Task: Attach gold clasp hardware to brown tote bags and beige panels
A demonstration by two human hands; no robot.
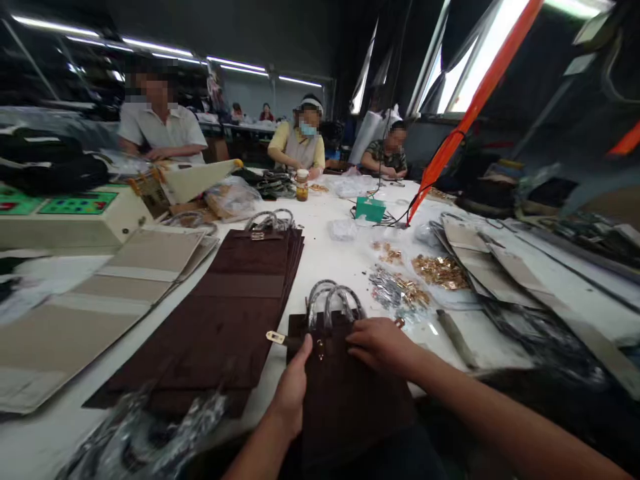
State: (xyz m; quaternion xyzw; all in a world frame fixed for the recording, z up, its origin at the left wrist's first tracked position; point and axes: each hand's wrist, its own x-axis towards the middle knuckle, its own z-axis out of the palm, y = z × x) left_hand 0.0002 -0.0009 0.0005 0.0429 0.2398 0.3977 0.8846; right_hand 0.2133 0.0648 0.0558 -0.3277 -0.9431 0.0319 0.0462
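Note:
A dark brown bag panel [345, 400] lies at the table's front edge, its plastic-wrapped handles [335, 300] standing up at the far end. My left hand [290, 387] is closed on its left side, thumb on top, beside a strap with a gold metal end plate [275, 337]. A small gold clasp piece [321, 349] sits on the panel between my hands. Over the upper right part, my right hand [383, 343] has its fingers curled on the panel; what lies under them is hidden. A gold-coloured fitting [399, 323] shows just past that hand.
Left lie stacked brown panels [240, 287] and beige panels [125, 273]. Gold fittings [440, 271] and silver pieces [385, 287] are heaped beyond my right hand, near a bar-shaped tool [457, 339]. More beige panels [480, 260] lie right. Several people sit across the table.

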